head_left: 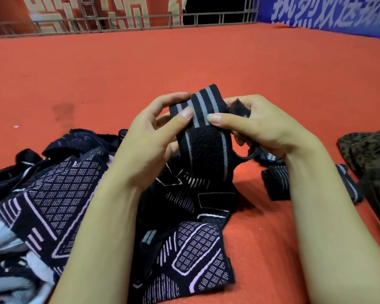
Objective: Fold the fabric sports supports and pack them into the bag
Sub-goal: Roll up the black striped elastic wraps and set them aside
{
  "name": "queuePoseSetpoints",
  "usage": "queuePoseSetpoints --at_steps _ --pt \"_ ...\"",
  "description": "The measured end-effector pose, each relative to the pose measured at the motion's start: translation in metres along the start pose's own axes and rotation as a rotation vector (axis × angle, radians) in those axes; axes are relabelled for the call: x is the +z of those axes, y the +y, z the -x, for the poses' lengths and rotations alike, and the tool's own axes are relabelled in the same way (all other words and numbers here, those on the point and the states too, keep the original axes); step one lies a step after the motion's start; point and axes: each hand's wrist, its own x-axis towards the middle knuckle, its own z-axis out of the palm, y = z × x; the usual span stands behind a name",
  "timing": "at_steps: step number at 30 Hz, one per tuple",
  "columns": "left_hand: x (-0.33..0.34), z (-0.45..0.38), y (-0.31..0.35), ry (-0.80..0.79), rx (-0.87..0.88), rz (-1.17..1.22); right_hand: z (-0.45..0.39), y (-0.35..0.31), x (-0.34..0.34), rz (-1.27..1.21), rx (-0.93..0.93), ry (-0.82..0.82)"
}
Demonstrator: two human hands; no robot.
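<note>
On the big red carpet (206,62), most of the floor ahead lies bare up to a metal fence (119,18) at the far edge. One heap of dark patterned supports (59,194) lies at the near left. One folded striped band (279,183) lies at the right, beside a brown patterned bag (364,148). The left hand (149,139) and right hand (259,126) both pinch one black strap with grey stripes (204,128), thumbs pressed on top. It runs away from the person, stripes lengthwise.
</note>
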Motion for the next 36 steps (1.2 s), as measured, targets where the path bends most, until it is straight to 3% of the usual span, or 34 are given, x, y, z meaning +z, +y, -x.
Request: queuePoseSetpoints --at_steps 6,15,23,27,33,36 --pt "0.003 -0.004 -0.001 0.121 0.043 -0.018 0.008 -0.006 -0.008 0.064 0.051 -0.166" --pt "-0.012 0.0 0.004 -0.084 0.052 -0.21 0.008 -0.01 -0.011 0.126 -0.019 0.014" --pt "-0.01 0.001 0.0 0.022 0.078 -0.394 0.005 -0.013 -0.007 0.139 -0.01 0.112" --pt "-0.009 -0.002 -0.005 0.005 0.071 -0.292 0.0 -0.011 -0.002 -0.017 0.008 0.219" --pt "-0.006 -0.002 -0.008 -0.054 0.059 -0.178 -0.014 0.014 -0.012 -0.372 0.336 0.523" --pt "-0.006 0.002 -0.007 -0.136 0.074 -0.238 -0.014 0.025 -0.016 -0.429 0.362 0.576"
